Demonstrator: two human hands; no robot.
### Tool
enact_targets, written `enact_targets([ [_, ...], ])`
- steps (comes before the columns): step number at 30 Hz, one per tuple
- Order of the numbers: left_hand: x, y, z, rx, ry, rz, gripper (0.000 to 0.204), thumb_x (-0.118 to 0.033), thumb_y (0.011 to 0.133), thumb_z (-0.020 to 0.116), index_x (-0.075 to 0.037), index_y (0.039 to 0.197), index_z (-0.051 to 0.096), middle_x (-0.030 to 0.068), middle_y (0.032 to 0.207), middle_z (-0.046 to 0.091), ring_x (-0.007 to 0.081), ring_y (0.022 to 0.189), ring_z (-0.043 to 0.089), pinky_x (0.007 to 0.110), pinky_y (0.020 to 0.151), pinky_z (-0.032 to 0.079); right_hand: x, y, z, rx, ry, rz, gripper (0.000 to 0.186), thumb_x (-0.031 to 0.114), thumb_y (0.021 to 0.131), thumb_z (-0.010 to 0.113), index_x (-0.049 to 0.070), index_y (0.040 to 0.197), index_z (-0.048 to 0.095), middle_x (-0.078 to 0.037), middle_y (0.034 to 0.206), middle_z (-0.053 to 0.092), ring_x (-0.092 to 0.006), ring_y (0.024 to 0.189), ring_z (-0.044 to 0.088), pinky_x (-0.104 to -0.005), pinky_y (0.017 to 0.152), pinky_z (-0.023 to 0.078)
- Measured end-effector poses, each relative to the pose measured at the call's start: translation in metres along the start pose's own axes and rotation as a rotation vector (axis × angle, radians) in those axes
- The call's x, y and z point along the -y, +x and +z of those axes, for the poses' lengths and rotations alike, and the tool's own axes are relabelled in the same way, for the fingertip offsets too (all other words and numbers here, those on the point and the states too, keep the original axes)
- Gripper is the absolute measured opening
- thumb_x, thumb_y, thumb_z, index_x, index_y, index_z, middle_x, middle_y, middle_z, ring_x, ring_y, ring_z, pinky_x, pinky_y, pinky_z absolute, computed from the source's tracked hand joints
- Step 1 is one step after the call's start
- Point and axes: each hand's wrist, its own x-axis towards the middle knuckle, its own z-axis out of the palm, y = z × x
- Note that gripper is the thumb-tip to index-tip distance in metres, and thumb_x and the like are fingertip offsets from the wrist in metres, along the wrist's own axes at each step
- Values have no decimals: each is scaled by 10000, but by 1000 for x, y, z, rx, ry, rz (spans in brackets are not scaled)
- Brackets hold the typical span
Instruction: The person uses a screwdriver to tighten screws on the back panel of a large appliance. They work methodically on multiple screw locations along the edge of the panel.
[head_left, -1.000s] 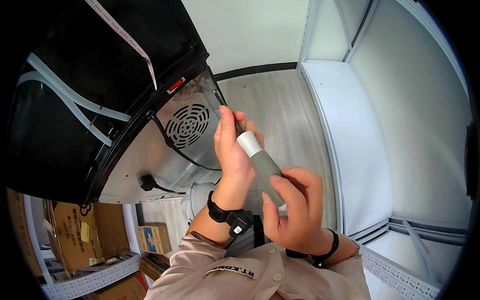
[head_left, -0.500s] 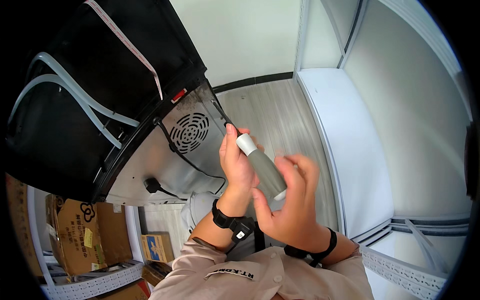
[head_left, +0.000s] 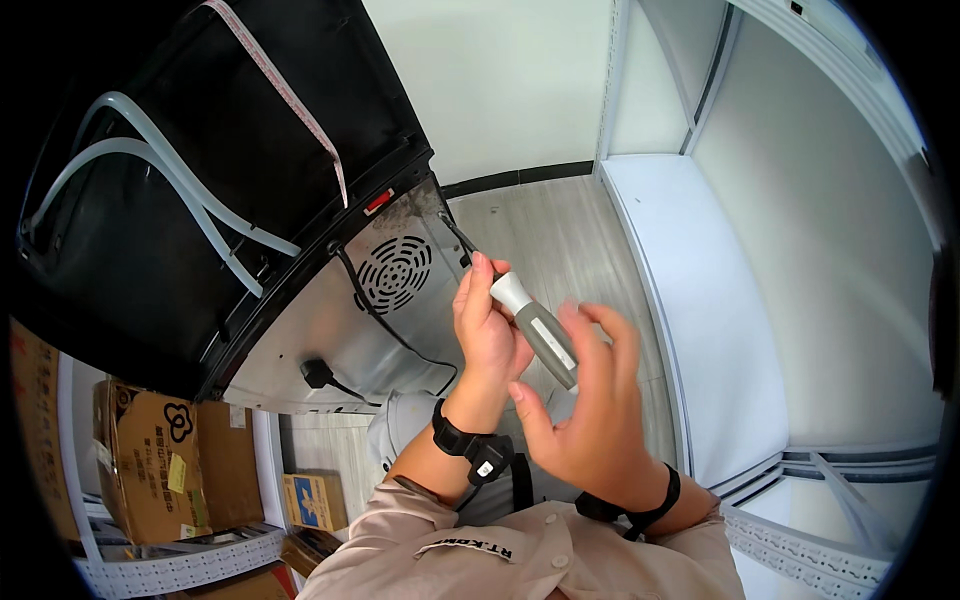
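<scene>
My left hand [head_left: 488, 330] is closed on the shaft of a screwdriver [head_left: 540, 340] with a grey-and-white handle, whose tip meets the upper right corner of a metal panel [head_left: 300, 330] on a black appliance [head_left: 270, 150]. My right hand [head_left: 595, 410] has its fingers spread beside the handle; whether a fingertip touches it I cannot tell. The panel has a round vent [head_left: 393, 275], a black cord [head_left: 400, 340] and a plug [head_left: 316, 373]. Two pale hoses [head_left: 180, 190], a striped flat cable [head_left: 290, 100] and a small red part [head_left: 378, 200] are on the appliance.
At the lower left a rack [head_left: 185, 575] holds cardboard boxes [head_left: 225, 460], and a small box [head_left: 312, 500] lies beside it. A white ledge [head_left: 710, 300] and framed panels [head_left: 800, 180] run along the right. Grey flooring [head_left: 560, 230] shows beyond my hands.
My left hand and the screwdriver have shifted down and right in the view. The handle has turned, showing a white strip. My right hand's fingers have loosened from the handle and spread.
</scene>
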Motion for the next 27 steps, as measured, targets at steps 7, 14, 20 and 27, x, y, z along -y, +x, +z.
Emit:
enact_targets([
  [7,2,2,12,-71,4,26,357,-480,998,542,-164,838,586,-35,567,435,106,462,365,284,441,302,-10,-7,2,90,-55,6,395,110,871,668,-10,1235,568,-129,982,595,-257,701,647,-360,511,496],
  [14,-2,6,4,-49,7,48,355,-423,995,585,-85,901,538,35,647,545,138,488,483,295,456,400,-10,1,2,78,75,80,420,124,874,678,-25,1248,559,-162,1054,556,-252,670,612,-340,528,493],
  [20,-1,9,10,-99,99,27,369,-522,998,523,-175,898,602,-37,562,443,102,444,343,282,435,284,-18,-14,11,34,0,-48,438,127,868,689,-23,1258,558,-198,1112,539,-248,687,615,-335,545,498],
  [27,-2,5,22,-111,113,117,360,-515,1011,500,-184,950,626,-49,588,449,86,466,380,275,436,299,-19,-6,1,185,115,215,414,137,877,689,-13,1244,569,-247,1065,624,-290,810,678,-333,569,509],
])
